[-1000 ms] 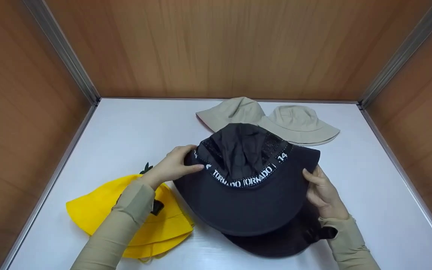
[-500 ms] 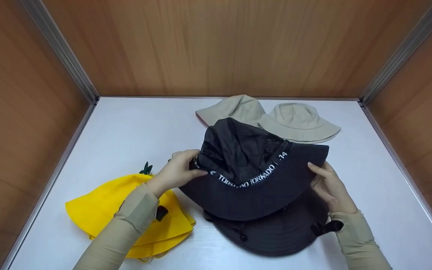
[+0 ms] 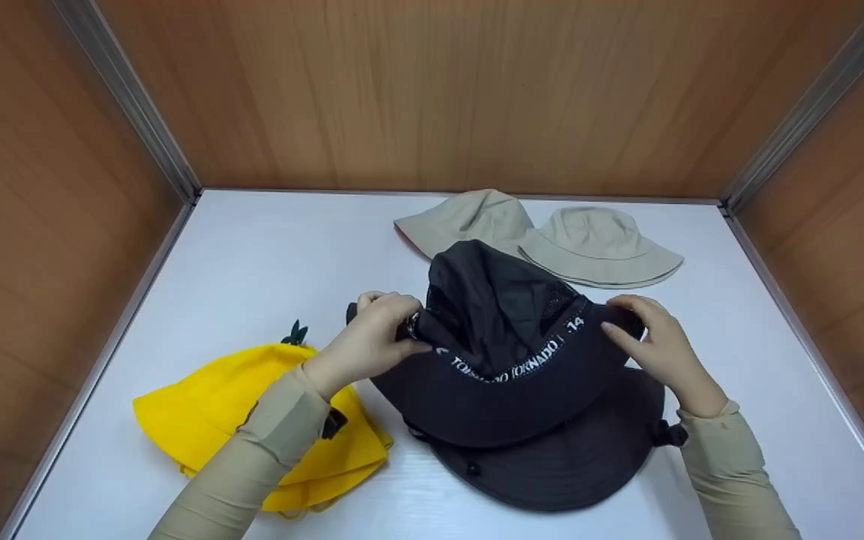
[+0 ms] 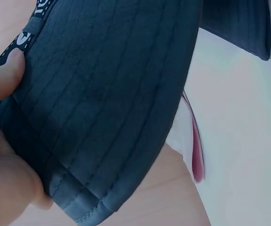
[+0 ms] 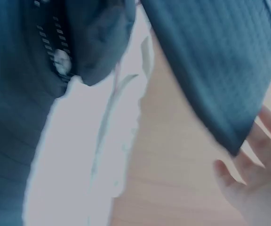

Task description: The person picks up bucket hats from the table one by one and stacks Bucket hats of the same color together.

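A black sun hat (image 3: 492, 412) is held up with its inside showing, the sweatband lettered in white. My left hand (image 3: 372, 337) grips the hat's left side, its thumb on the lettered band, as the left wrist view also shows. At the right end of the brim is my right hand (image 3: 653, 349), pinching the edge between thumb and fingers. In the right wrist view, spread fingers (image 5: 255, 162) lie by the brim's pointed corner. Under the held hat, a second black hat (image 3: 552, 472) with a cord toggle lies on the white table (image 3: 289, 255), partly covered.
Yellow hats (image 3: 207, 397), one with a green leaf tip, lie stacked at the left under my left forearm. Two beige bucket hats (image 3: 601, 251) sit at the back, overlapping each other. Wooden panels (image 3: 447, 97) wall the table at the back and both sides.
The held hat has tilted and its brim has folded closer to the lower hat, baring more of that one. My right hand has shifted its hold, its fingers now over the brim's top edge.
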`<state>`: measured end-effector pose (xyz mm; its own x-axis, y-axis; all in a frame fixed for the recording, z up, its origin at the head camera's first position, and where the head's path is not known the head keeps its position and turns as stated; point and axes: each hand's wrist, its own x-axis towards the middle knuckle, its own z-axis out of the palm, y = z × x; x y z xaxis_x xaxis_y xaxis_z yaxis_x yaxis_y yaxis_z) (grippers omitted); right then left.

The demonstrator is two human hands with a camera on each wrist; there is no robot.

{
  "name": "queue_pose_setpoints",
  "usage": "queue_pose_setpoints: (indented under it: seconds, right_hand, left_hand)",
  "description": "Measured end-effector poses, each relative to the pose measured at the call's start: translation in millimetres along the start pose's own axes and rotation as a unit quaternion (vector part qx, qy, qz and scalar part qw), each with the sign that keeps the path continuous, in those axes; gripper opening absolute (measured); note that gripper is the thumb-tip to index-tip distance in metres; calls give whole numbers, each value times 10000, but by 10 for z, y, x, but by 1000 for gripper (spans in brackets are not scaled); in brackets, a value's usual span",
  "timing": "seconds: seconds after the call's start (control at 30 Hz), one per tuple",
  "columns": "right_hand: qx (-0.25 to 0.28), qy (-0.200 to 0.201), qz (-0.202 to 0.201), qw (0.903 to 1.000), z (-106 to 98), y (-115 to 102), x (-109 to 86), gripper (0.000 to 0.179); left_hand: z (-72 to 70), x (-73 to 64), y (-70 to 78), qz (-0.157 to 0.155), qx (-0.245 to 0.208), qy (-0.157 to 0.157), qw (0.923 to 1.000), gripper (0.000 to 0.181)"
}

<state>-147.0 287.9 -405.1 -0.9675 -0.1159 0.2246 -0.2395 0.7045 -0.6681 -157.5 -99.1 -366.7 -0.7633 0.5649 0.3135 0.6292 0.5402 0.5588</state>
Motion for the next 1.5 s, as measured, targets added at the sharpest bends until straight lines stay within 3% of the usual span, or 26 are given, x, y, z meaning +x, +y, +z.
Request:
queue_pose_setpoints:
  seconds: [0.17,0.33,0.57,0.83,1.2,1.5]
  right_hand:
    - [-428,-513,-279,9974,-6,-66,35,33]
    - [-472,-424,-239,9977,-54,-62,45,26]
    - [-617,-412,-196,9971,-230,-56,69,19]
    - [-879,-1171,76,9892,-313,142,33,19]
    - [-797,-2166,237,9727,-250,297,-18,25]
    - [-604,-2468,461,9661,-82,402,-19,27]
  left_hand:
    - [20,60,30,88,62,171,9998,25]
    - [28,117,54,-48,-9,239,9997,23]
    - [102,216,103,-523,-195,-177,9983,24]
    - [302,277,127,-665,-157,-595,9959,26]
    - [462,228,83,-1568,-491,-1472,9754,22]
    - [631,230,-104,-2033,-558,-1684,9629,23]
